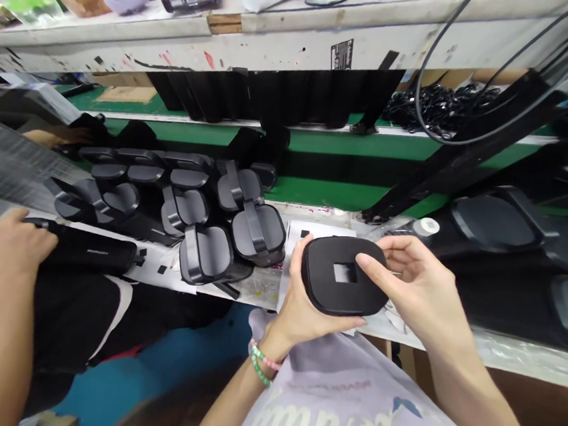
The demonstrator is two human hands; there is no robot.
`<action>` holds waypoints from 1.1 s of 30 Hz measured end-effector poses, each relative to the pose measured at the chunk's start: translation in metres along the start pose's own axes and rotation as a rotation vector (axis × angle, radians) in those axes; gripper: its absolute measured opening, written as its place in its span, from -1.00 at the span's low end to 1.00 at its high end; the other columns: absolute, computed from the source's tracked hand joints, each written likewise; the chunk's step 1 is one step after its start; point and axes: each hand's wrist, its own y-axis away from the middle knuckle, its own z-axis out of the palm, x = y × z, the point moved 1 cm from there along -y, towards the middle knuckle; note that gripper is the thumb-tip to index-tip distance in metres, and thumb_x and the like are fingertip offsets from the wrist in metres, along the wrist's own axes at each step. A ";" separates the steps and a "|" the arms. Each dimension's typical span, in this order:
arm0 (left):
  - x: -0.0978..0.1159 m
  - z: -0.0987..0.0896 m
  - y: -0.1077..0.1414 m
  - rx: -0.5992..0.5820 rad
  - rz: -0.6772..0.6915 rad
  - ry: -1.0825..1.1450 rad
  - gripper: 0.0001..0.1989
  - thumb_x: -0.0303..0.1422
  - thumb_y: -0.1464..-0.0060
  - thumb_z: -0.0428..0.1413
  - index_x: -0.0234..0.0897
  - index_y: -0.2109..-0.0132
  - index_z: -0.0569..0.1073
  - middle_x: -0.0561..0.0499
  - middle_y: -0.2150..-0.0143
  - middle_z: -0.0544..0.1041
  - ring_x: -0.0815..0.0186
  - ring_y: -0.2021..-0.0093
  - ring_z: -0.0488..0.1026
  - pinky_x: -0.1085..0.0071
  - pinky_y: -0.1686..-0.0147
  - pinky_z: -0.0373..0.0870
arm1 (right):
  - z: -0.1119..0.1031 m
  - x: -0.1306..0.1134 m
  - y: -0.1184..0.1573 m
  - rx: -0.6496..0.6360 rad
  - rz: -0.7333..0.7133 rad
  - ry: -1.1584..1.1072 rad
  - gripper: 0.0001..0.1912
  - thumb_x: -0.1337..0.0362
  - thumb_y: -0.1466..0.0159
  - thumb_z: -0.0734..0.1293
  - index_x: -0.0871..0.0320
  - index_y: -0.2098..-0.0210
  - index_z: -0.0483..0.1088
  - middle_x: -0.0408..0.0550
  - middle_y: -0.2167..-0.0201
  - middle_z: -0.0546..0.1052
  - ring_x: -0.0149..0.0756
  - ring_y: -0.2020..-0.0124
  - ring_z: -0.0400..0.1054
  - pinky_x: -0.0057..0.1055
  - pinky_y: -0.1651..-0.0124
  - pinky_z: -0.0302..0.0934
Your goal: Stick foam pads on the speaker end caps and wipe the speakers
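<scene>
In front of my lap I hold a black portable speaker (322,280), its flat rounded end tilted up toward me. A small square patch (345,273), pale in the middle with a dark edge, shows on that end. My left hand (299,308) wraps round the speaker's left and near sides, fingers and thumb closed on it. My right hand (415,286) is at the far right edge, its thumb on the flat end beside the patch and its fingers curled. Whether a small piece is pinched in those fingers is hidden.
Several black speakers with handles (204,252) stand left of me, and more (494,220) at the right. A co-worker's hand (14,247) rests on a lying speaker (94,252). A white-capped bottle (428,228) lies behind my right hand. A cluttered shelf (280,45) crosses above the green belt (316,189).
</scene>
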 end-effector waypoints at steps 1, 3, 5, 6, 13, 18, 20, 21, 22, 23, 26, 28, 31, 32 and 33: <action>0.000 0.000 0.000 0.000 0.000 0.005 0.30 -0.34 0.28 0.44 0.01 -0.38 -0.31 -0.12 -0.39 0.08 0.12 -0.37 0.10 0.26 -0.26 0.25 | 0.000 0.000 0.000 -0.004 -0.003 0.003 -0.65 0.03 -0.06 0.49 0.07 0.33 0.36 -0.13 0.44 0.49 -0.26 0.38 0.44 -0.39 0.40 0.36; 0.001 0.000 -0.001 -0.001 0.005 0.017 0.31 -0.36 0.29 0.44 0.02 -0.38 -0.31 -0.11 -0.37 0.11 0.13 -0.36 0.13 0.27 -0.25 0.26 | 0.001 -0.001 0.000 -0.005 -0.011 0.009 -0.65 0.02 -0.05 0.49 0.07 0.33 0.36 -0.13 0.45 0.49 -0.26 0.39 0.44 -0.38 0.41 0.36; 0.001 -0.001 -0.001 -0.004 0.013 0.028 0.31 -0.37 0.30 0.44 0.02 -0.38 -0.30 -0.12 -0.37 0.12 0.13 -0.36 0.12 0.27 -0.24 0.26 | 0.001 -0.002 0.000 -0.004 -0.014 0.017 -0.66 0.03 -0.05 0.49 0.07 0.34 0.36 -0.13 0.45 0.49 -0.25 0.39 0.44 -0.38 0.40 0.37; 0.001 -0.001 -0.001 -0.005 0.017 0.032 0.31 -0.37 0.30 0.44 0.02 -0.38 -0.30 -0.12 -0.37 0.12 0.13 -0.37 0.11 0.27 -0.25 0.26 | 0.001 -0.003 0.000 -0.003 -0.013 0.020 -0.66 0.03 -0.05 0.49 0.07 0.34 0.36 -0.13 0.45 0.49 -0.26 0.39 0.44 -0.38 0.40 0.37; -0.003 0.000 -0.001 0.000 0.049 0.041 0.31 -0.37 0.31 0.45 0.00 -0.38 -0.28 -0.12 -0.35 0.15 0.12 -0.35 0.14 0.24 -0.26 0.24 | 0.001 -0.005 0.001 0.000 0.005 0.022 -0.68 0.06 -0.05 0.49 0.08 0.35 0.37 -0.13 0.46 0.49 -0.27 0.40 0.44 -0.40 0.39 0.36; -0.005 0.001 -0.001 0.003 0.073 0.068 0.31 -0.30 0.32 0.46 0.04 -0.38 -0.27 -0.10 -0.33 0.19 0.14 -0.31 0.22 0.26 -0.23 0.27 | 0.001 -0.005 0.001 -0.002 0.010 0.026 -0.69 0.08 -0.06 0.50 0.09 0.35 0.37 -0.13 0.46 0.50 -0.28 0.40 0.44 -0.42 0.40 0.35; -0.005 0.001 -0.001 0.007 0.072 0.055 0.31 -0.30 0.31 0.46 0.06 -0.38 -0.27 -0.09 -0.34 0.18 0.15 -0.31 0.22 0.27 -0.23 0.27 | 0.001 -0.005 0.002 -0.001 0.009 0.020 -0.70 0.09 -0.06 0.50 0.09 0.35 0.37 -0.14 0.46 0.50 -0.29 0.39 0.44 -0.43 0.39 0.35; -0.004 0.000 -0.002 0.008 0.072 0.048 0.31 -0.30 0.31 0.46 0.06 -0.38 -0.27 -0.09 -0.34 0.18 0.15 -0.31 0.22 0.26 -0.23 0.27 | 0.001 -0.006 0.002 -0.002 0.011 0.015 -0.70 0.10 -0.06 0.50 0.09 0.35 0.37 -0.14 0.46 0.50 -0.29 0.39 0.44 -0.43 0.38 0.34; -0.004 0.000 -0.002 0.007 0.071 0.043 0.30 -0.31 0.30 0.45 0.06 -0.38 -0.27 -0.09 -0.34 0.18 0.14 -0.32 0.21 0.26 -0.23 0.27 | 0.002 -0.006 0.001 -0.004 0.013 0.009 -0.70 0.10 -0.06 0.49 0.09 0.35 0.37 -0.14 0.45 0.50 -0.29 0.39 0.44 -0.43 0.38 0.34; -0.003 0.000 -0.002 0.007 0.071 0.041 0.30 -0.31 0.30 0.45 0.05 -0.38 -0.27 -0.09 -0.34 0.18 0.14 -0.32 0.20 0.25 -0.23 0.27 | 0.002 -0.006 0.001 -0.006 0.014 0.005 -0.70 0.10 -0.07 0.49 0.09 0.35 0.37 -0.14 0.46 0.50 -0.30 0.39 0.44 -0.43 0.37 0.34; -0.002 0.000 -0.003 0.007 0.066 0.043 0.28 -0.32 0.29 0.45 0.03 -0.38 -0.26 -0.10 -0.34 0.18 0.12 -0.33 0.19 0.24 -0.23 0.28 | 0.002 -0.005 0.000 -0.013 0.012 0.003 -0.70 0.10 -0.06 0.50 0.08 0.35 0.37 -0.14 0.46 0.50 -0.29 0.39 0.44 -0.43 0.38 0.33; -0.002 0.000 -0.003 0.005 0.068 0.048 0.28 -0.33 0.29 0.45 0.05 -0.38 -0.25 -0.08 -0.32 0.20 0.15 -0.32 0.20 0.26 -0.23 0.27 | 0.002 -0.003 -0.002 -0.017 0.007 0.006 -0.70 0.09 -0.06 0.49 0.08 0.35 0.37 -0.14 0.46 0.49 -0.29 0.39 0.43 -0.42 0.38 0.33; -0.002 0.001 -0.003 -0.001 0.067 0.059 0.27 -0.34 0.28 0.45 0.09 -0.38 -0.25 -0.04 -0.31 0.22 0.19 -0.32 0.21 0.29 -0.24 0.25 | 0.002 -0.001 -0.002 -0.017 0.011 0.002 -0.70 0.08 -0.07 0.49 0.08 0.35 0.37 -0.14 0.46 0.49 -0.28 0.39 0.43 -0.41 0.38 0.33; -0.003 0.001 -0.003 -0.001 0.065 0.061 0.27 -0.33 0.28 0.45 0.09 -0.37 -0.25 -0.03 -0.32 0.21 0.19 -0.32 0.20 0.29 -0.25 0.23 | 0.002 -0.001 -0.003 -0.016 0.013 -0.002 -0.69 0.08 -0.07 0.49 0.08 0.35 0.37 -0.14 0.46 0.49 -0.28 0.39 0.43 -0.41 0.38 0.33; -0.003 0.001 -0.003 0.001 0.062 0.062 0.27 -0.33 0.28 0.45 0.09 -0.37 -0.25 -0.04 -0.32 0.20 0.18 -0.32 0.20 0.29 -0.26 0.22 | 0.001 0.000 -0.003 -0.016 0.015 -0.005 -0.69 0.08 -0.07 0.49 0.08 0.35 0.37 -0.13 0.46 0.49 -0.28 0.38 0.43 -0.41 0.38 0.33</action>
